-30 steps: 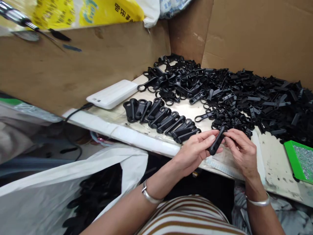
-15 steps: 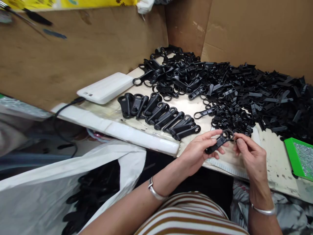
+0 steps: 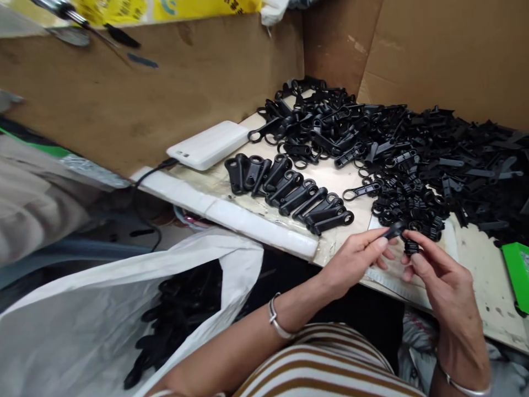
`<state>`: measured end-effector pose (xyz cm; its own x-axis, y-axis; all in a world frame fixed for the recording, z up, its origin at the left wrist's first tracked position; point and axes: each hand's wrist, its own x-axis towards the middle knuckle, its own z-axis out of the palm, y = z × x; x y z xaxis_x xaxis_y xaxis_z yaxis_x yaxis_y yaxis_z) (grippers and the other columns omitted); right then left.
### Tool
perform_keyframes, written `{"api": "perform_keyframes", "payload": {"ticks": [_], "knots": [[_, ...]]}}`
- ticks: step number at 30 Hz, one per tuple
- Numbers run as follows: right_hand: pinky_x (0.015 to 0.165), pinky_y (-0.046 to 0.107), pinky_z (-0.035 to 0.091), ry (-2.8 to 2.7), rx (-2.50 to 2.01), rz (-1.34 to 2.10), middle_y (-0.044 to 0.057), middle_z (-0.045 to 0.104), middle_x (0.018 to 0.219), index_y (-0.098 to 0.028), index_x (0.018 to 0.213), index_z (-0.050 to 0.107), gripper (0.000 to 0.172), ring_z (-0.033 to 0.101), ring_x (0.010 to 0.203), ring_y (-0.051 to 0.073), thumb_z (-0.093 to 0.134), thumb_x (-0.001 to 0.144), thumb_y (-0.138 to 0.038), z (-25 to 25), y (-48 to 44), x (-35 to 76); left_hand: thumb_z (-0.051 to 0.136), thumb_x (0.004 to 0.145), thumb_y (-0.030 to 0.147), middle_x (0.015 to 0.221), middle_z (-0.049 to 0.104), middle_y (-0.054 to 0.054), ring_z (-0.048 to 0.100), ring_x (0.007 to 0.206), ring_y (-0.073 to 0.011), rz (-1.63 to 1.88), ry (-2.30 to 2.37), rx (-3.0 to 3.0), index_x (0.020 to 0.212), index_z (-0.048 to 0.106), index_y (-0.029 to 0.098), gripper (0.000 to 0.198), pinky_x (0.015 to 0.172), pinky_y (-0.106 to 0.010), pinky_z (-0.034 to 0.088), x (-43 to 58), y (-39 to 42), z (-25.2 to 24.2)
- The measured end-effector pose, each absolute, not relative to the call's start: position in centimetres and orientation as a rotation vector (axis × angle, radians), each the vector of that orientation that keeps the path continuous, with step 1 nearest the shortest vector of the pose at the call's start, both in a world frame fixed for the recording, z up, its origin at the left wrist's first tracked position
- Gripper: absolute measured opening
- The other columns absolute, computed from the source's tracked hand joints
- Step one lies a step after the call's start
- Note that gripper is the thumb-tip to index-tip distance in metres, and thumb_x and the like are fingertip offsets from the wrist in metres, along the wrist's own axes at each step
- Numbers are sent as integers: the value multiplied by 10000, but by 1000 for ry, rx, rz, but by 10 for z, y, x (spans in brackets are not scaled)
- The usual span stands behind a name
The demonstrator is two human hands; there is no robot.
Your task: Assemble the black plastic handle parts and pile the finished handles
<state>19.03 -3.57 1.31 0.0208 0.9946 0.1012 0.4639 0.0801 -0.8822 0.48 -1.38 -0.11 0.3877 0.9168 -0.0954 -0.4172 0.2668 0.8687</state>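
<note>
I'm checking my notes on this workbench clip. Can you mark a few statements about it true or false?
1. The left hand pinches a black part. True.
2. The white power bank lies right of the loose heap. False: it lies left of it.
3. A row of black parts lies overlapped beside the power bank. True.
4. The white bag is empty. False: dark pieces lie inside.
5. The tray is red. False: it is green.

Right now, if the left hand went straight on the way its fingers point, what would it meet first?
Most likely the fingertips of the right hand, just past the black part that the left hand pinches. Beyond them lies the pile of black parts. Depth is unclear.
</note>
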Motion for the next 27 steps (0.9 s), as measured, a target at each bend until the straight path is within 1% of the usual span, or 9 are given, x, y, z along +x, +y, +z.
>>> {"api": "perform_keyframes", "payload": {"ticks": [3,6,8,11,16,19,21,25,27], "knots": [[671,307,612,-1538,-1412,772,72,590,1321,-292,1187,691,311,682,690,123,646,880,-314,14,-37,187,690,838,347,1313,632,-116,603,1169,-277,1012,576,604,1215,682,211,401,838,-324,517,7,-14,-4],[668,301,607,-1617,-1402,496,52,642,1180,-296,1148,711,291,660,667,116,678,861,-269,14,-32,177,740,803,322,1410,569,-85,543,1266,-298,1001,534,515,1185,700,252,390,903,-342,506,8,-16,-6],[717,311,604,-1715,-1384,258,46,671,1098,-295,1150,712,303,666,741,143,695,852,-246,12,-27,170,724,819,324,1408,574,-79,520,1292,-296,1000,530,546,1204,690,259,393,944,-355,496,8,-18,-7],[834,342,590,-1850,-1343,48,60,675,1079,-285,1196,689,328,674,880,178,668,876,-213,10,-21,164,665,865,323,1419,568,-63,477,1335,-279,1014,537,644,1254,657,265,393,1011,-362,469,7,-20,-7],[814,330,590,-1919,-1327,-36,64,655,1031,-270,1222,666,319,659,913,176,621,913,-206,8,-17,160,562,922,291,1442,546,-54,466,1348,-262,1021,620,878,1363,561,234,445,1106,-390,404,6,-19,-4],[788,307,584,-1908,-1287,-55,63,650,992,-237,1194,682,300,645,896,164,624,906,-176,8,-17,157,507,945,273,1417,566,-65,494,1321,-253,1000,728,1093,1414,496,198,475,1120,-389,387,3,-19,-2],[776,302,583,-1882,-1291,-13,62,640,989,-236,1184,689,296,639,884,160,633,900,-176,7,-17,156,461,964,266,1357,613,-64,537,1272,-240,982,794,1254,1429,470,195,471,1082,-367,420,2,-20,1],[771,304,587,-1817,-1327,189,52,627,1041,-285,1185,694,308,640,907,163,654,887,-217,9,-23,159,449,960,244,1236,679,-74,642,1088,-205,981,878,1546,1386,499,195,432,932,-292,493,-3,-19,7],[761,282,586,-1806,-1303,344,43,627,1075,-310,1167,704,290,646,926,158,636,899,-223,13,-26,165,479,951,255,1083,725,-66,680,929,-187,956,959,1653,1312,556,195,374,823,-263,509,-7,-18,10]]}}
